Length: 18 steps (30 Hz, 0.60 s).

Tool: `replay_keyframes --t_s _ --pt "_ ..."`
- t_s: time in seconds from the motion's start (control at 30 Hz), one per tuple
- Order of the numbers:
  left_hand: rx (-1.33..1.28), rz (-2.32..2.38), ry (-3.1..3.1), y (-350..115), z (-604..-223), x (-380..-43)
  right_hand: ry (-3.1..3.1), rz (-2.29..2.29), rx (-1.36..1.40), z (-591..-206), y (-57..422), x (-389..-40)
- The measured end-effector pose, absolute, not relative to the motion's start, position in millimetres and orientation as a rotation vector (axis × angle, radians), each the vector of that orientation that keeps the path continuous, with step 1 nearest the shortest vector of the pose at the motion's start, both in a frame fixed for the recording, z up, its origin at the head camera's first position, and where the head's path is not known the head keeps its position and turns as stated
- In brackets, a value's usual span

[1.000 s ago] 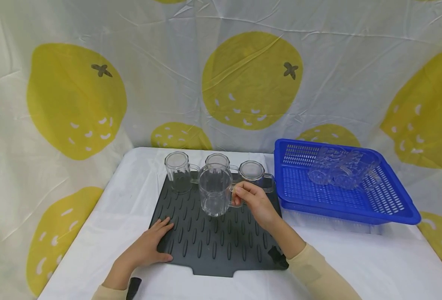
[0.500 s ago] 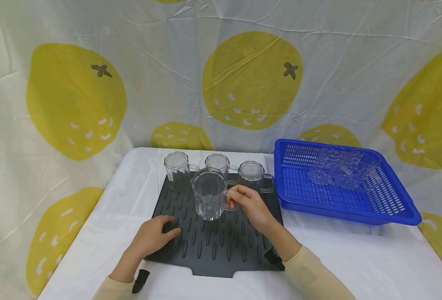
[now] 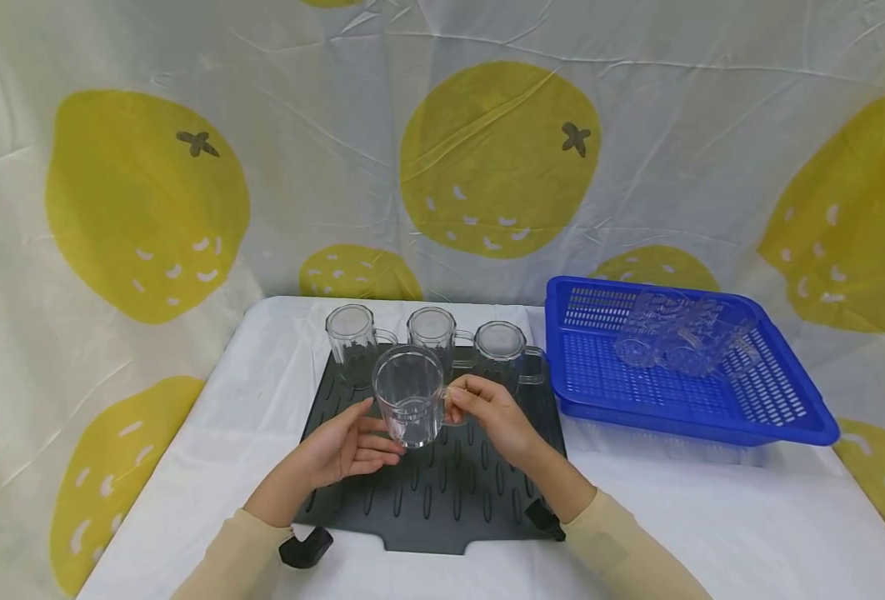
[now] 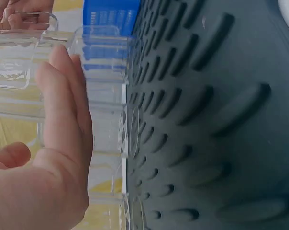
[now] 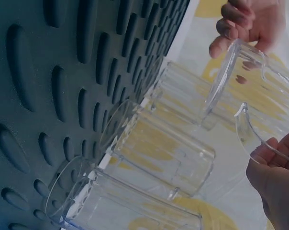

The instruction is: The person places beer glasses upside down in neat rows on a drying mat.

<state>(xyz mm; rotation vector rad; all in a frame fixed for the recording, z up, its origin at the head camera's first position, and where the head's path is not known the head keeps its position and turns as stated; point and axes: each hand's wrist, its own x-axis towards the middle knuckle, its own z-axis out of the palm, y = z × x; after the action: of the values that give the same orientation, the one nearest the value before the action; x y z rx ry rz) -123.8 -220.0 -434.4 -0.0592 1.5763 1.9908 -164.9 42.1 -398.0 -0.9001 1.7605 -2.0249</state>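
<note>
My right hand pinches the handle of a clear glass mug, which it holds mouth-up above the dark ribbed drying mat. At the mug's lower left, my left hand is spread with its fingers loosely extended, fingertips close to the base. In the right wrist view, the thick base of this held mug faces the mat. Three similar mugs stand upside down in a row along the mat's far edge: a left one, a middle one, partly hidden by the held mug, and a right one.
A blue perforated basket stands to the right of the mat, with several clear mugs lying in its right part. White cloth covers the table. Behind hangs a curtain printed with lemons.
My left hand has lifted off the mat's left edge and come up beside the held mug. The right hand has brought the mug slightly left and nearer to me.
</note>
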Motion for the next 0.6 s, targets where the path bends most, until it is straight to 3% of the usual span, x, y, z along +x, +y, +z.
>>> replay_keyframes --t_s 0.6 --pt "-0.026 1.949 1.171 -211 -435 -140 1.795 -1.808 -1.141 -406 42 -155"
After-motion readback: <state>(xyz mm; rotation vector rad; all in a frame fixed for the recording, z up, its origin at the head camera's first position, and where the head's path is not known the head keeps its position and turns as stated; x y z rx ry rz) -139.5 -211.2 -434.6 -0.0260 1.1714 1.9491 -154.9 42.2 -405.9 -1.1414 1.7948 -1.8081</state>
